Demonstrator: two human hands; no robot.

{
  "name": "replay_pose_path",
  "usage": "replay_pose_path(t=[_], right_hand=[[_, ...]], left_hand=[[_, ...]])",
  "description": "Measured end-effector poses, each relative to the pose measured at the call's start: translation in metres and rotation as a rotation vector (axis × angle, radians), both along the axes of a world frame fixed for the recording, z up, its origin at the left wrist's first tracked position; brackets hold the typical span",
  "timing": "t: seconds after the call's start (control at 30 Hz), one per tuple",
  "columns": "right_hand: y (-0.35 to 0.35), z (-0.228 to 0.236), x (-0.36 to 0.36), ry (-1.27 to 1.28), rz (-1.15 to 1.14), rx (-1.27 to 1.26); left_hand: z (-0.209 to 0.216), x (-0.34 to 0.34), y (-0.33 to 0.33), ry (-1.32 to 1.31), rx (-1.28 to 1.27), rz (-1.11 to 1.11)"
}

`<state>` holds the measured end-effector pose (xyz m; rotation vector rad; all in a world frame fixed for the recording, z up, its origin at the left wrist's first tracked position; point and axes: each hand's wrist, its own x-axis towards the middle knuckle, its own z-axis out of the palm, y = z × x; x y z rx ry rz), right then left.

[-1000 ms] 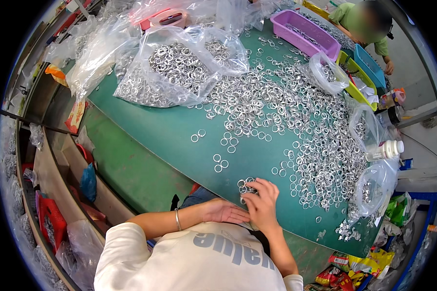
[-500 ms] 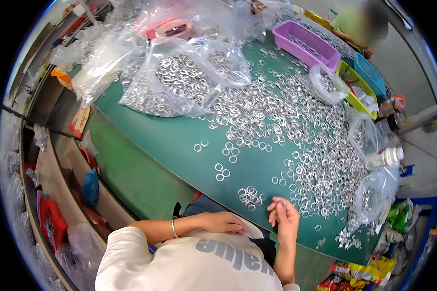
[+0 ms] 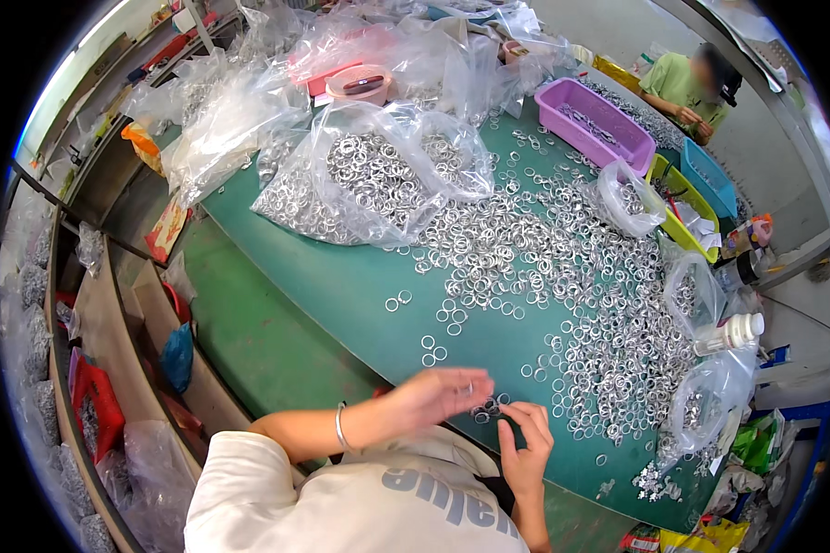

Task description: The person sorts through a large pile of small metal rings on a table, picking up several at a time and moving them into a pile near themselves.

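Seen from the head camera, a green tabletop (image 3: 341,295) is strewn with loose silver metal rings (image 3: 563,276), thickest toward the right and thinning to scattered singles near the front edge. Behind them lie clear plastic bags of rings (image 3: 378,180), crumpled and partly open, with more empty plastic heaped at the back around a round pink container (image 3: 360,85). A purple tray (image 3: 595,124), a yellow tray (image 3: 681,198) and a blue tray (image 3: 710,180) line the far right side, where another person in a green shirt (image 3: 678,88) works. A white bottle (image 3: 730,334) lies among small bags at the right edge. Close to the front edge sits a small cluster of rings (image 3: 491,406), between the two hands. The left hand (image 3: 438,394), a bracelet on its wrist, reaches in from the left with fingers curled, its grip pinching a ring at the fingertips. The right hand (image 3: 524,447) rises from below, fingers bent onto the cluster, touching it; whether its grip is clenched on a ring cannot be told.
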<state>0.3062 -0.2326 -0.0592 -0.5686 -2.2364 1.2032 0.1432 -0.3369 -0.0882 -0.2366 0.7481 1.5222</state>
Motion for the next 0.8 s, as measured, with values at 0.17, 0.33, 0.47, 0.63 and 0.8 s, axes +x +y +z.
replay_pose_path(t=[0.17, 0.33, 0.47, 0.63, 0.8], right_hand=[[0.0, -0.006, 0.006, 0.011, -0.021, -0.031], [0.0, -0.011, 0.007, 0.079, -0.154, -0.074], [0.01, -0.007, 0.004, 0.142, -0.274, -0.015], [0.015, -0.006, 0.008, 0.091, -0.235, -0.057], [0.019, 0.003, 0.01, 0.152, -0.229, -0.115]], left_hand=[[0.039, -0.057, 0.035, 0.117, 0.125, 0.283], [0.04, -0.029, 0.049, 0.184, 0.234, 0.036], [0.023, 0.009, 0.047, 0.195, 0.127, -0.202], [0.007, 0.024, 0.045, 0.344, 0.068, -0.328], [0.025, 0.028, 0.049, 0.423, 0.104, -0.272]])
